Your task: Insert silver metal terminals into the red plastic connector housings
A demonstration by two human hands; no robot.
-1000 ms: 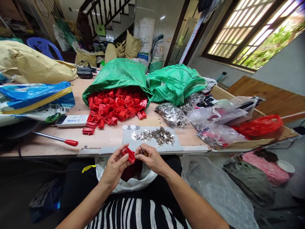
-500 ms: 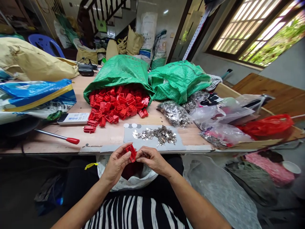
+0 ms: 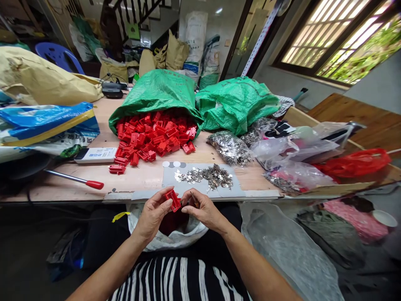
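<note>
My left hand (image 3: 154,214) pinches a red plastic housing (image 3: 174,200) between thumb and fingers, above the mouth of a white sack (image 3: 150,234) on my lap. Close against the housing's right side, my right hand (image 3: 200,211) is closed, with a thin brownish piece showing among its fingers; its kind is too small to make out. Past the hands, a pile of small metal pieces (image 3: 216,177) lies on a grey mat (image 3: 169,180). Similar red housings (image 3: 156,138) spill out of a green woven sack (image 3: 159,90) on the table.
A second green sack (image 3: 238,102) and a clear bag of metal pieces (image 3: 230,148) stand at the back right. Beside them is a cardboard box (image 3: 347,190) with plastic bags. At left are a red-tipped lever (image 3: 94,184), a white box (image 3: 97,154) and a blue-white bag (image 3: 50,123).
The right hand's fingers have shifted slightly at the housing, and the thin brownish piece in them shows more upright. The left hand keeps its hold on the red housing.
</note>
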